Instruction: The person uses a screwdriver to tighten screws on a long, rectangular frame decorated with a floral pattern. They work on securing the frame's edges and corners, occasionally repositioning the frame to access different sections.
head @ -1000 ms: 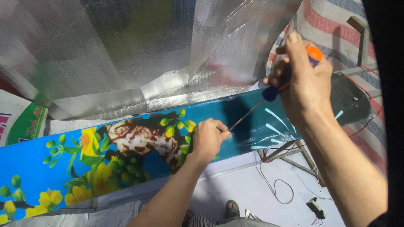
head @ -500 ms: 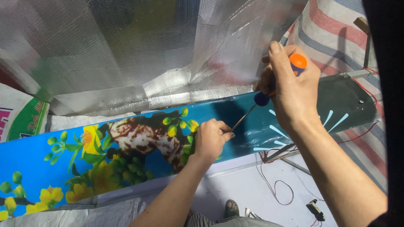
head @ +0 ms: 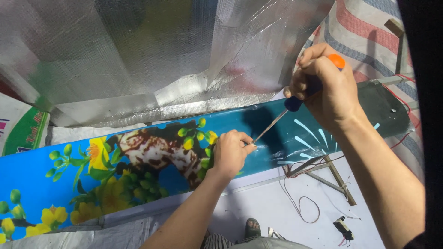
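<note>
My right hand [head: 325, 87] grips a screwdriver [head: 295, 103] with a blue and orange handle, its metal shaft slanting down to the left. The tip meets a long blue panel [head: 55, 170] printed with yellow flowers and green buds. My left hand [head: 230, 152] rests on the panel with its fingers pinched at the screwdriver tip; whatever small thing it steadies there is hidden. The panel runs from lower left to upper right.
A crinkled silver foil sheet [head: 138, 60] rises behind the panel. A red, white and blue striped tarp [head: 364, 41] lies at the upper right. Loose wires [head: 300, 203], thin wooden sticks [head: 339, 180] and a small black part [head: 344, 228] lie on the white floor below. A sandalled foot [head: 251, 227] shows at the bottom.
My right hand with the screwdriver has shifted slightly up and left in view as the camera moved. My left hand stays pinched at the tip.
</note>
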